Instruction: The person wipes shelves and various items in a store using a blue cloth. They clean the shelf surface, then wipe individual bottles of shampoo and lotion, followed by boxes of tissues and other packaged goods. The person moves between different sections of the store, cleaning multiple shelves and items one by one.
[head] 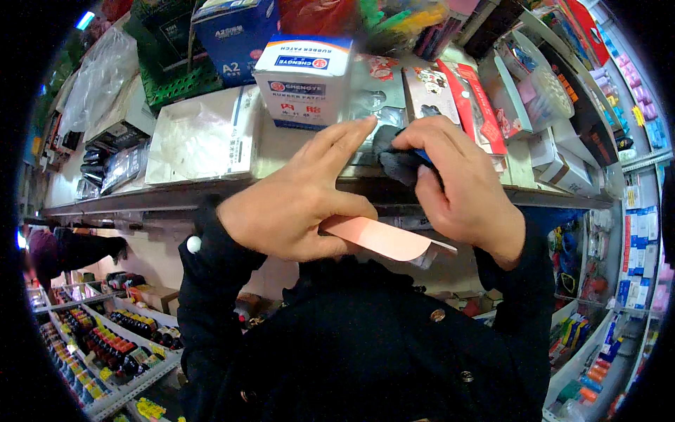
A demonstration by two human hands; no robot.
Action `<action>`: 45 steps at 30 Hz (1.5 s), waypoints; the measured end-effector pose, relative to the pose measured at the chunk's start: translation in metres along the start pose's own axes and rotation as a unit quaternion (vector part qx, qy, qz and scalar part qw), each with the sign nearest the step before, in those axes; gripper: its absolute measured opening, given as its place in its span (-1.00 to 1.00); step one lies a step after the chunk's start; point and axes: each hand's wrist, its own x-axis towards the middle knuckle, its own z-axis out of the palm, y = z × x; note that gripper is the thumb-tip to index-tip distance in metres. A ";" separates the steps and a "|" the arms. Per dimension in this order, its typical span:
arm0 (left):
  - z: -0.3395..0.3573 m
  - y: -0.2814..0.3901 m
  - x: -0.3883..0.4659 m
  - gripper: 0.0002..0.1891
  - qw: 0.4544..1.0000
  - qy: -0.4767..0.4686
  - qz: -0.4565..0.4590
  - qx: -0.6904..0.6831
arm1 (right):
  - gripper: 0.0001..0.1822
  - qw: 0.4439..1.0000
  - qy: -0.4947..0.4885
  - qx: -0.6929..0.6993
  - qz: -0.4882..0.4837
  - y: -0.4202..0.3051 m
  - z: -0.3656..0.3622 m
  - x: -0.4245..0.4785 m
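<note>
My left hand (287,205) holds a small pink card carton (377,237) between thumb and palm, with its flap towards the right. Its index and middle fingers stretch out over the shelf edge, near a clear-wrapped package (377,105). In my right hand (464,184) a crumpled dark grey cloth (393,158) is pinched between fingers and thumb, at the front edge of the shelf. Just beyond my left fingers stands a white and blue rubber patch box (303,82). Behind my right hand lies a slim box with cartoon figures (427,89), beside a red package (472,100).
A flat white box (203,134) lies left on the shelf (285,171). Behind it stand a blue carton (234,39) and a green perforated basket (182,87). Lower racks hold rows of dark bottles (111,337) at left. A person in dark clothing (79,253) is further left.
</note>
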 end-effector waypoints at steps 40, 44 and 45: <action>-0.005 -0.011 0.013 -0.69 0.995 -0.083 0.022 -0.047 | -0.74 0.963 -0.131 -0.203 0.121 0.017 -0.024 -0.028; -0.005 -0.009 0.014 -0.69 0.995 -0.085 0.020 -0.044 | -0.76 0.969 -0.107 -0.202 0.093 0.011 -0.012 -0.022; -0.006 -0.010 0.014 -0.68 0.995 -0.090 0.021 -0.046 | -0.76 0.971 -0.096 -0.201 0.085 0.011 -0.008 -0.022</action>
